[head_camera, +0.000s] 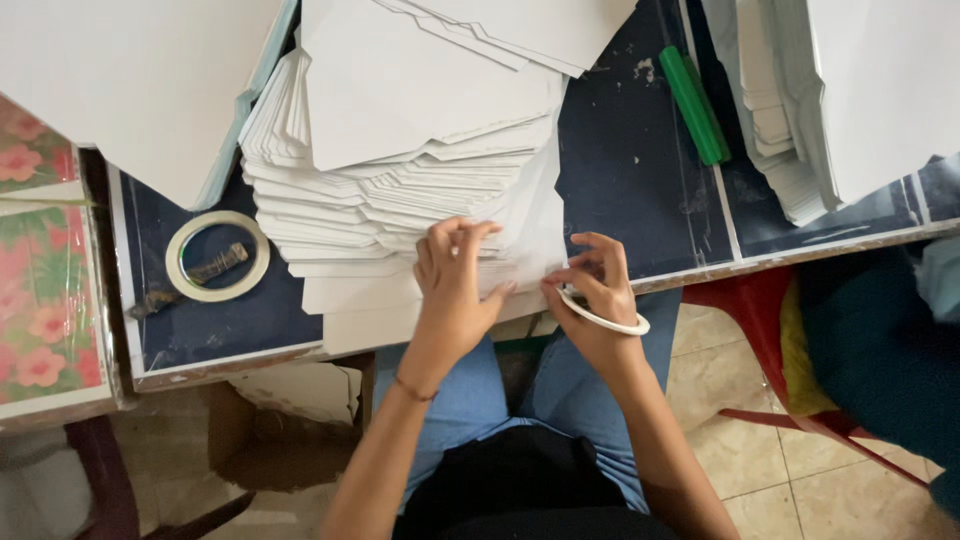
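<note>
A fanned stack of white die-cut card sheets (400, 150) lies on a dark blue table (640, 170). My left hand (453, 280) rests flat on the stack's near sheets, fingers bent on the paper edge. My right hand (592, 290) pinches the right edge of the same sheet at the table's front edge, and a thin white tape ring (610, 322) hangs in its grip.
A larger tape roll (217, 256) lies at the left on the table. A green marker-like stick (696, 104) lies at the back right. More white sheet stacks (800, 110) sit at right and upper left. A flowered box (45, 290) is far left, a red plastic chair (760, 300) at right.
</note>
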